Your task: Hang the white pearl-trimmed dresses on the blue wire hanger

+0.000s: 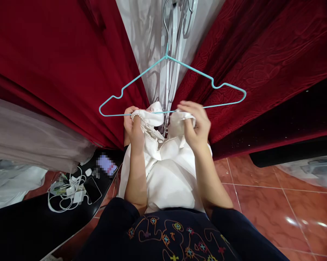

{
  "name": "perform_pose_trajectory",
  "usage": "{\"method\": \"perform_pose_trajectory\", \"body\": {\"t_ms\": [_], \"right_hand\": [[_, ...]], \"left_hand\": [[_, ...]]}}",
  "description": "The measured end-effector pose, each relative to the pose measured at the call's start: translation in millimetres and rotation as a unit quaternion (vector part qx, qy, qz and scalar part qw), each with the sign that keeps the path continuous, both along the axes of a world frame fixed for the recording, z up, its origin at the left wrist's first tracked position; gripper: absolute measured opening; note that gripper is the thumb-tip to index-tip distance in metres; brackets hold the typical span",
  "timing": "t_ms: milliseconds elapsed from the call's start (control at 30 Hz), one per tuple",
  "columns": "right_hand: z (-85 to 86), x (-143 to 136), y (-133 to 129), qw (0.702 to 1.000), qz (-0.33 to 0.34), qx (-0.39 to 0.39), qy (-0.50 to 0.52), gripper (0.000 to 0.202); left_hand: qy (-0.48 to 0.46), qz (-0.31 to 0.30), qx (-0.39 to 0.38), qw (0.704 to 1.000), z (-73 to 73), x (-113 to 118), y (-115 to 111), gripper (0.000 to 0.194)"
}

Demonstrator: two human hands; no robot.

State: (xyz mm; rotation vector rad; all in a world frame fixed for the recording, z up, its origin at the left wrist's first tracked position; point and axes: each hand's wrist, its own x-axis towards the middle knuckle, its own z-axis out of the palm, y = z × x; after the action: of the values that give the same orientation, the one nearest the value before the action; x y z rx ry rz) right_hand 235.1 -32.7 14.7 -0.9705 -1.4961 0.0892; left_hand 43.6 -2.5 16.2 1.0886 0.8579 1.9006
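A light blue wire hanger [189, 66] hangs in front of me, its hook up at the metal rack. White cloth with a beaded edge [170, 177] lies against my body, its upper parts raised to the hanger's lower bar. Fingers of my left hand [135, 125] are closed on the beaded edge at the left, beside the bar. On the right, my right hand [196, 125] pinches another upper part of the same cloth close under the bar. The white cloth partly covers the bar at the left.
Red curtains [52, 54] flank a grey-white cloth [144, 40] and metal rack bars [175, 72]. At the lower left, a black bench [22, 224] carries white cables [71, 194], a dark phone [92, 190] and a lit phone [107, 165]. Red floor tiles [261, 203] show at the right.
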Motion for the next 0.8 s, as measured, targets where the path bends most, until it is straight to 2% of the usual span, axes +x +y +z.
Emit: {"method": "perform_pose_trajectory", "body": {"t_ms": [67, 167, 267, 367, 467, 533, 633, 700, 800], "right_hand": [[-2.5, -6.8, 7.1, 0.998, 0.044, -0.039, -0.005, 0.030], [-7.7, -8.4, 13.4, 0.998, 0.044, -0.046, 0.015, 0.028], [-11.0, -4.7, 14.7, 0.998, 0.038, -0.038, 0.014, 0.027], [-12.1, 0.7, 14.7, 0.999, 0.036, -0.037, 0.010, 0.027], [-10.8, 6.9, 15.0, 0.999, 0.030, -0.039, 0.006, 0.027], [-9.1, 10.6, 15.1, 0.999, 0.029, -0.040, 0.004, 0.028], [-7.2, 13.6, 14.3, 0.999, 0.027, -0.045, 0.001, 0.028], [-7.1, 12.8, 13.6, 0.998, 0.026, -0.051, 0.000, 0.027], [-8.4, 8.3, 13.4, 0.998, 0.030, -0.052, 0.007, 0.027]], "left_hand": [[0.025, 0.005, -0.006, 1.000, -1.7, -1.6, -2.0, 0.016], [0.085, 0.010, 0.006, 0.996, -8.9, -15.1, -1.7, 0.016], [0.145, 0.052, 0.007, 0.988, -20.4, -40.7, 2.8, 0.020], [0.192, 0.078, -0.046, 0.977, -31.1, -69.4, 8.8, 0.019], [0.197, 0.140, -0.086, 0.967, -32.9, -92.7, 15.0, 0.016], [0.178, 0.211, -0.074, 0.958, -25.5, -104.3, 20.0, 0.012], [0.162, 0.286, -0.021, 0.944, -1.4, -114.5, 27.4, 0.009], [0.160, 0.302, 0.011, 0.940, 19.7, -114.7, 30.2, 0.013], [0.186, 0.291, 0.031, 0.938, 49.6, -105.0, 28.2, 0.018]]}}
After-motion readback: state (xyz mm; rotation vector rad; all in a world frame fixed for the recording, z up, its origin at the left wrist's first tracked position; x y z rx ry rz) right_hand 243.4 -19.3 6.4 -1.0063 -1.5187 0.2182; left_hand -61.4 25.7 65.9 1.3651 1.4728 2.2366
